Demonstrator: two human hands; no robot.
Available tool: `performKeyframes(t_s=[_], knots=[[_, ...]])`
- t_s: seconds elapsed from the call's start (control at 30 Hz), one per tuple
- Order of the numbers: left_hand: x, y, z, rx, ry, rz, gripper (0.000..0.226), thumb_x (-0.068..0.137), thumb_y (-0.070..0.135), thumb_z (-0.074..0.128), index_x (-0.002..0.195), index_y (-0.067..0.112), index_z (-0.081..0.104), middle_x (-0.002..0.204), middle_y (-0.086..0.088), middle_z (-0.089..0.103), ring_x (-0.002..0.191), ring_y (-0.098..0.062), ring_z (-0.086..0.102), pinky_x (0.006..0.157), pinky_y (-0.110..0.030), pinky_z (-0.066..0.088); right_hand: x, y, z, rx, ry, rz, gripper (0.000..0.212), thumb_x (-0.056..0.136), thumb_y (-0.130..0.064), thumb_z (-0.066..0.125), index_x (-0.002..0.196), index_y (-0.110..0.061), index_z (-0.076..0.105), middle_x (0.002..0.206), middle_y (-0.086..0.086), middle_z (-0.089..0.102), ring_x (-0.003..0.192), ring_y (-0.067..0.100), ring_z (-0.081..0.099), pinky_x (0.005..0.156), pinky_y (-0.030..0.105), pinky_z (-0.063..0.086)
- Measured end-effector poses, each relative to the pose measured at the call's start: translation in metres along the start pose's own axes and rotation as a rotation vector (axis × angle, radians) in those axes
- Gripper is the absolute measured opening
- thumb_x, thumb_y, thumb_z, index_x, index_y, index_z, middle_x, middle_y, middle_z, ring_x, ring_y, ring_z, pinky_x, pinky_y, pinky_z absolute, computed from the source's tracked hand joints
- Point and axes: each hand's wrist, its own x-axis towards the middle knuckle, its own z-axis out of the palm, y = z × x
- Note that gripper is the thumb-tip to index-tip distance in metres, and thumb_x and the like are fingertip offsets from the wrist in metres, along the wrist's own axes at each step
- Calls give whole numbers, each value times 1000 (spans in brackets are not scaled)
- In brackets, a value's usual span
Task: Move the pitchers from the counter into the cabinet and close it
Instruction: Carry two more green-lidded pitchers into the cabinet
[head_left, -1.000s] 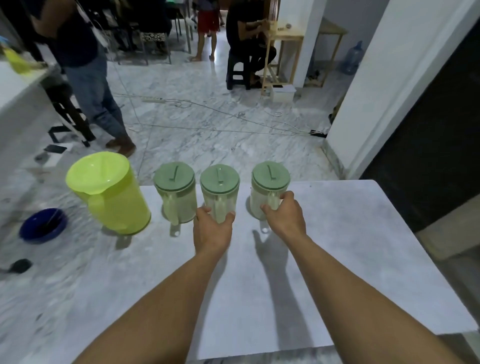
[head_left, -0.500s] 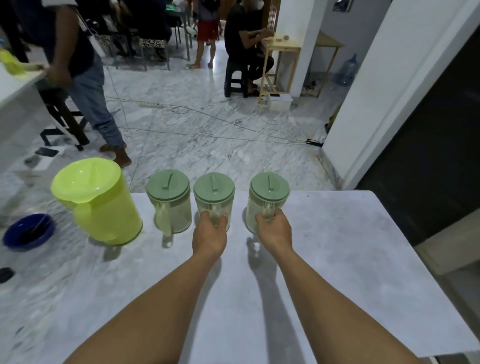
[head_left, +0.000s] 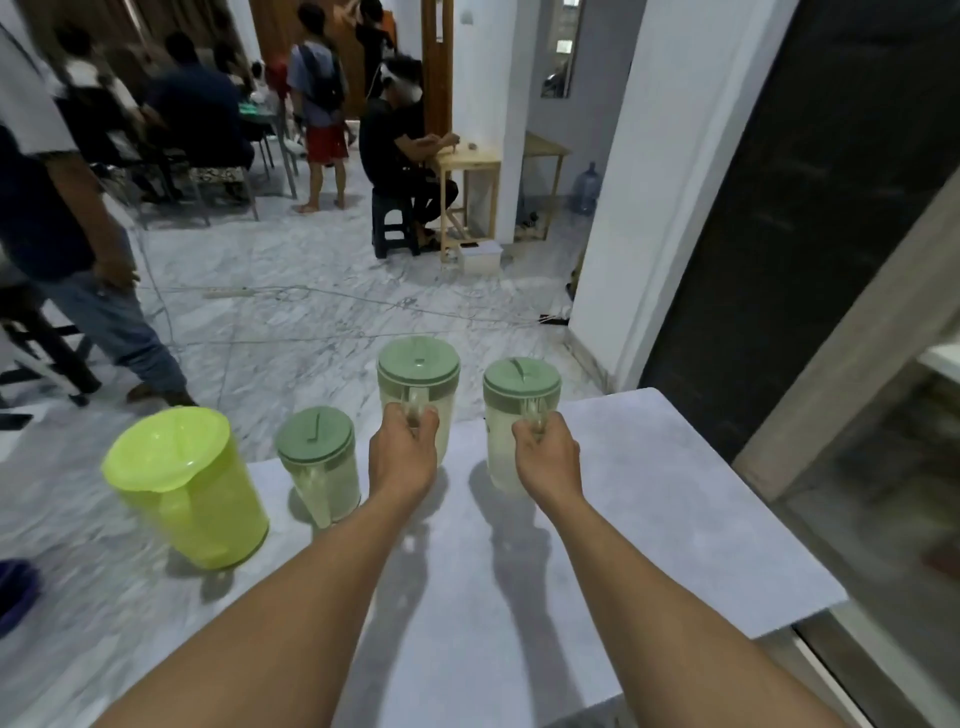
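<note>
Left hand (head_left: 402, 457) is clamped on the handle of a clear plastic pitcher with a sage-green lid (head_left: 418, 395), right hand (head_left: 545, 457) on its twin (head_left: 521, 421), both above the white counter (head_left: 649, 499). Smooth thin handles could slip or swing, I'd guess. Third lidded pitcher (head_left: 318, 462) and lime tapered one (head_left: 187, 488) wait left.

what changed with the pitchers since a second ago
Both hands, then only reaching, now grip handles: the left hand has lifted the middle pitcher, the right hand the right pitcher. The small left pitcher and yellow pitcher stayed on the counter.
</note>
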Motion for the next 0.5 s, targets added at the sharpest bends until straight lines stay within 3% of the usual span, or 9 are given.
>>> performKeyframes(t_s=[0.1, 0.23, 0.3, 0.37, 0.43, 0.5], knots=[[-15, 36, -21, -25, 3, 69, 32, 99, 39, 47, 97, 8, 55, 91, -5, 63, 70, -14, 51, 56, -30, 32, -25, -23, -32, 31, 70, -26, 23, 92, -38, 49, 95, -16, 51, 93, 2, 61, 100, 34, 59, 90, 51, 50], [-42, 89, -42, -101, -38, 184, 24, 98, 32, 49, 94, 9, 55, 85, -6, 67, 67, -11, 52, 52, -25, 31, -66, -54, -87, 56, 215, -58, 23, 93, -35, 51, 100, -13, 54, 90, 2, 61, 89, 29, 61, 79, 42, 51], [-61, 114, -48, -146, -83, 231, 22, 97, 29, 50, 93, 8, 56, 81, -6, 67, 66, -7, 53, 51, -25, 31, -89, -67, -118, 90, 297, -79, 16, 94, -28, 51, 94, -12, 54, 80, -1, 56, 79, 24, 57, 63, 32, 42], [-80, 138, -50, -182, -118, 286, 23, 94, 31, 51, 92, 8, 56, 81, -6, 65, 68, -15, 58, 51, -27, 33, -112, -79, -148, 103, 376, -100, 11, 93, -23, 51, 90, -14, 55, 75, -3, 55, 72, 20, 54, 54, 27, 34], [-105, 162, -49, -219, -152, 343, 24, 92, 33, 52, 91, 10, 57, 82, -7, 64, 72, -22, 59, 52, -28, 34, -140, -87, -181, 121, 466, -116, 11, 91, -23, 52, 90, -14, 58, 76, -4, 57, 73, 20, 55, 54, 25, 34], [-132, 185, -48, -238, -184, 391, 24, 93, 31, 52, 92, 7, 58, 81, -6, 61, 67, -16, 53, 51, -25, 31, -165, -92, -210, 131, 543, -107, 13, 91, -25, 52, 92, -15, 61, 77, -4, 59, 76, 21, 57, 58, 27, 38]])
